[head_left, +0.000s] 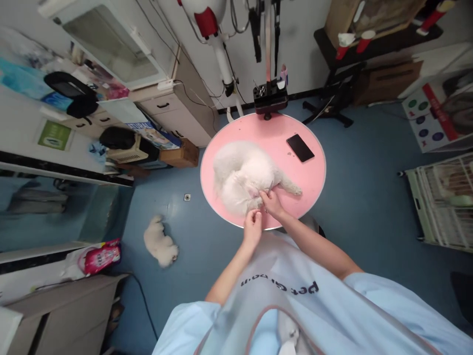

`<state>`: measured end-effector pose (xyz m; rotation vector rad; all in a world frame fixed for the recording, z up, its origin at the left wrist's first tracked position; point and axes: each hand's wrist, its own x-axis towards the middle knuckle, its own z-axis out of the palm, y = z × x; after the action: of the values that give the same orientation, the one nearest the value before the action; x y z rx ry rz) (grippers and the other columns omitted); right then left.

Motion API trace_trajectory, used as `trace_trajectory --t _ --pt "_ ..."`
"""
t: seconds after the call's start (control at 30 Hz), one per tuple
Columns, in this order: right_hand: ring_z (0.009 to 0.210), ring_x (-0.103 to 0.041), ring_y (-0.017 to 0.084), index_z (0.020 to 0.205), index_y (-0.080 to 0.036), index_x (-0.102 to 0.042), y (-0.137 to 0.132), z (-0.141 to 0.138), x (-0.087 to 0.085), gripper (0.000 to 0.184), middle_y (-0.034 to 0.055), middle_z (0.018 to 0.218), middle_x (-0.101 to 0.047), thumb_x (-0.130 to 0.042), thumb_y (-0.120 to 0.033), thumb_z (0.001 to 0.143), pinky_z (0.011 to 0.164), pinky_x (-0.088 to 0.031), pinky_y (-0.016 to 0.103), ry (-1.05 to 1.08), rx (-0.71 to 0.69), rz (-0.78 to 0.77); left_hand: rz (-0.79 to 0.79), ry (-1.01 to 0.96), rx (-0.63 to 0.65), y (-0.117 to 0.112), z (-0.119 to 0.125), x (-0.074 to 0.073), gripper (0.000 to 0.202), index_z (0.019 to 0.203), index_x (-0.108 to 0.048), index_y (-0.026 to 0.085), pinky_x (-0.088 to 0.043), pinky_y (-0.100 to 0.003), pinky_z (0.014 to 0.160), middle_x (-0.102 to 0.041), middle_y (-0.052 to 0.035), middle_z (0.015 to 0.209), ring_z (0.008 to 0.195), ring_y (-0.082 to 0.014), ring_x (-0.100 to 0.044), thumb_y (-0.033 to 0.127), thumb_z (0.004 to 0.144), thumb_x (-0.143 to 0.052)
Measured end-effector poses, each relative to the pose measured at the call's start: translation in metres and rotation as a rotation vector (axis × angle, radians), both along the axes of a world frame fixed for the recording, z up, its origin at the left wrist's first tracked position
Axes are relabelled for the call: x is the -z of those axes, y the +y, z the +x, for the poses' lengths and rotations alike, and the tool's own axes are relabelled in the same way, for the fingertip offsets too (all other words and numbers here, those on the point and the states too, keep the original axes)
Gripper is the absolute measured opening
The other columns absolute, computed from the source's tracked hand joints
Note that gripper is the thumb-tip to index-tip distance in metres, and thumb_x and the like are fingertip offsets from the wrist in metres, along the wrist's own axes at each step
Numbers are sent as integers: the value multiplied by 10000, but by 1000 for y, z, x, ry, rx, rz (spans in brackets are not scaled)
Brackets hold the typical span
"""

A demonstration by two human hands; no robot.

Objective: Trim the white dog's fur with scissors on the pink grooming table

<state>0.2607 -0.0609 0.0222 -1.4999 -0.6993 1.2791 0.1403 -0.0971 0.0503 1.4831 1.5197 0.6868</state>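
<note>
A white fluffy dog (246, 165) lies on a round pink table (254, 125), one hind leg stretched toward the right. At the table's near edge, my left hand (253, 228) is closed, its fingers pinching a paw (254, 203) of the dog. My right hand (272, 203) is closed around a small pair of scissors (270, 187), with the blades pointing up and away beside the dog's leg. Part of the scissors is hidden by my fingers.
A black phone (300, 147) lies on the table's right side. Behind it stands a post with a black tool holder (270, 101). Another white dog (160, 241) is on the blue floor at left. A wire cage (443, 197) stands at right, cabinets (177, 106) at back left.
</note>
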Motion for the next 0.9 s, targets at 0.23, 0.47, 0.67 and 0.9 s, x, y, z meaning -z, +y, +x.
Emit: trace_trajectory --t 0.23,0.47,0.67,0.9 --pt "414 -369 83 563 -195 -421 20 -3 -29 325 -47 456 -397 -441 -444 771 401 -301 202 -21 -84 43 -97 -179 -322 54 48 12 433 734 -561 134 -462 -253 575 -621 -62 667 642 -149 -597 467 875 -323" --pt "383 -350 83 569 -199 -402 41 3 -58 320 -57 430 -377 -442 -448 767 379 -281 209 56 -166 -8 160 -61 -458 78 45 -23 359 574 -447 189 -375 -243 525 -508 5 527 515 -114 -477 386 864 -369" --pt "356 -359 76 583 -184 -424 49 5 -72 304 -50 418 -403 -486 -423 760 360 -294 202 171 -226 -148 190 -94 -356 88 26 -11 359 553 -395 194 -337 -236 526 -428 34 503 505 -101 -418 411 839 -400" --pt "681 -624 122 1095 -218 -446 -6 14 -116 458 0 753 -650 -652 -271 689 608 -461 222 528 -413 -241 166 -227 -248 98 6 -1 353 567 -389 186 -312 -219 528 -387 51 524 520 -86 -386 429 820 -430"
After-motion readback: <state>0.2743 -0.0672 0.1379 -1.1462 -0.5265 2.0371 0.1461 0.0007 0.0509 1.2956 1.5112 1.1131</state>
